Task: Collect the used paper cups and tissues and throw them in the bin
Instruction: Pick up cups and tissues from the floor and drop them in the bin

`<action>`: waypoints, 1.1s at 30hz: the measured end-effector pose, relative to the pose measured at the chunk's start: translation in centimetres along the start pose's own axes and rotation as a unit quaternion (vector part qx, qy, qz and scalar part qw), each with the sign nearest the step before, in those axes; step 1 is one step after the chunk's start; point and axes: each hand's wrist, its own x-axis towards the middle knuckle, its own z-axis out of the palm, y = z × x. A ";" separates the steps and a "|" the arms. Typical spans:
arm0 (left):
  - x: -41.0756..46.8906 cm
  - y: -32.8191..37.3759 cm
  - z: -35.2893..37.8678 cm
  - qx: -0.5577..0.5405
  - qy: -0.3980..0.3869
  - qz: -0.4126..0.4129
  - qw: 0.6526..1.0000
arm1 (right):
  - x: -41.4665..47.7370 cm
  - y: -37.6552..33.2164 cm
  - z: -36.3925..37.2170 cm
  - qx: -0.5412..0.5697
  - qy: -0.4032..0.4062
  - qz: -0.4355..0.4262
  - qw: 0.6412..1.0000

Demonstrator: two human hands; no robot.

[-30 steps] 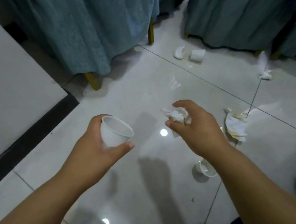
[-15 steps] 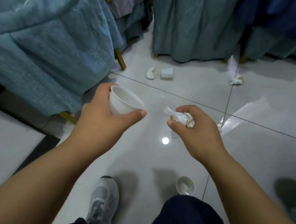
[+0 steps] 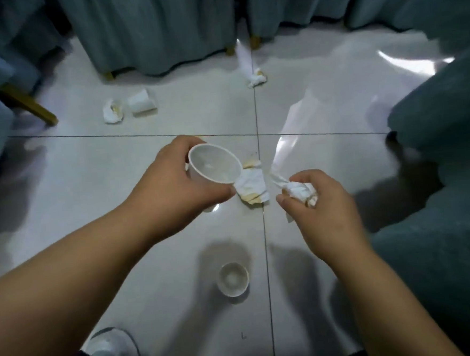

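Holding one item per hand. Left hand (image 3: 173, 190) wraps the side wall of a paper cup (image 3: 214, 164), thumb along the near side and mouth tilted up; it looks empty. Right hand (image 3: 325, 213) pinches a tissue wad (image 3: 298, 190) between thumb and curled fingers, with a loose tail sticking out toward the cup.

On the floor (image 3: 116, 164):
- stained tissue (image 3: 252, 187), just beyond the two hands
- upright cup (image 3: 233, 279), near, between the forearms
- tipped cup (image 3: 142, 102) with a crumpled scrap (image 3: 113, 111) just beside it, far left by the chair covers (image 3: 156, 30)
- far tissue (image 3: 254, 76), on the tile seam

No bin in view.

Handling, my read:
- Cups are thin-walled, near weightless and easy to crush. Take them by the wall just under the rim, where it's stiffest, with a light squeeze. They should nest, which would free a hand.
- The tile is glossy, so a nudged cup will probably skate. Come down over it rather than from the side.
- Tissues are soft and compress to nothing, so any pinch works. The stained one may be damp and could tear, so gather the whole wad rather than a corner. The wads would probably fit inside a cup.
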 end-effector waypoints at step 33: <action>-0.5 -13.9 12.9 0.398 -0.407 0.161 0.806 | -3.1 0.0 1.1 -0.084 -0.044 -0.002 0.996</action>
